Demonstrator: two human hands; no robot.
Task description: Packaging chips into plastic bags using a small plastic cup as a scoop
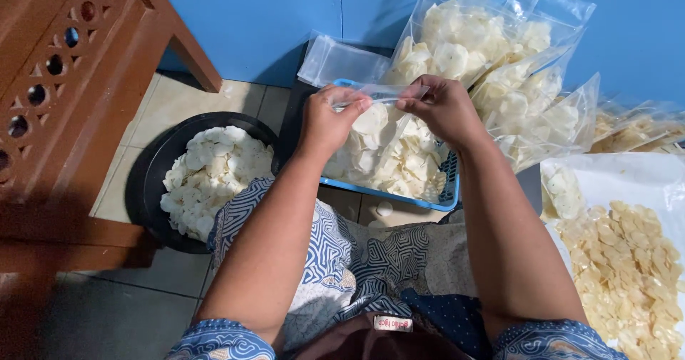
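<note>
Clear bag [378,142] pinched by left hand [330,117] and right hand [444,107], hiding blue basket [448,189].

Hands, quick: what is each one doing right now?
Left hand: closed, pinching the top edge of the clear bag of white chips.
Right hand: closed, pinching the same bag's top edge on the other side.

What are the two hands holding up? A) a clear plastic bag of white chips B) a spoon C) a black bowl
A: the left hand and right hand pinch the top edge of a clear plastic bag filled with white chips.
</note>
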